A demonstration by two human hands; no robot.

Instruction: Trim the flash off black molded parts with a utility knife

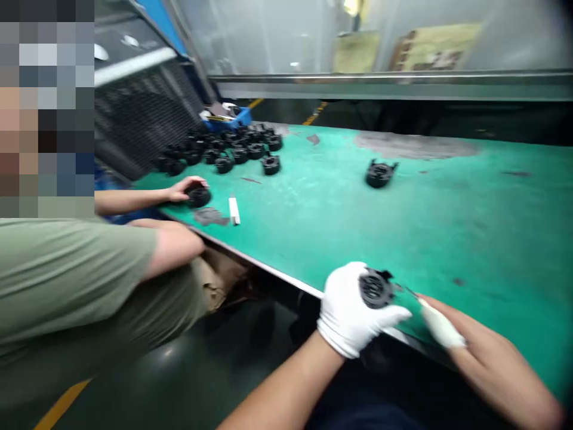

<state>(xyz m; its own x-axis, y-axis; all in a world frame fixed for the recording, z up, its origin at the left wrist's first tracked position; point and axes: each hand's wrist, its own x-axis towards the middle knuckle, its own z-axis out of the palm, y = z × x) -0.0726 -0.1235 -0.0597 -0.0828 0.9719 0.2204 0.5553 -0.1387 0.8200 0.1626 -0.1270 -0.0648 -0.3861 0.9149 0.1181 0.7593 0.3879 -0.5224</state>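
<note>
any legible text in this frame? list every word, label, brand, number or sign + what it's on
None readable.
Black part in the gloved left hand: no legible marking; too blurred to rule out small lettering.
Pale-handled tool in the right hand: none legible.
Larger yellowish sheet at upper right: dark patches, too blurred to tell whether they are print.

A green-topped table (308,221) with grey patches (416,145) stands before a pale, shiny panel (277,45) edged below by a metal rail (380,87). Yellow lines (62,406) mark the dark floor (201,370), which catches a faint gleam.
</note>
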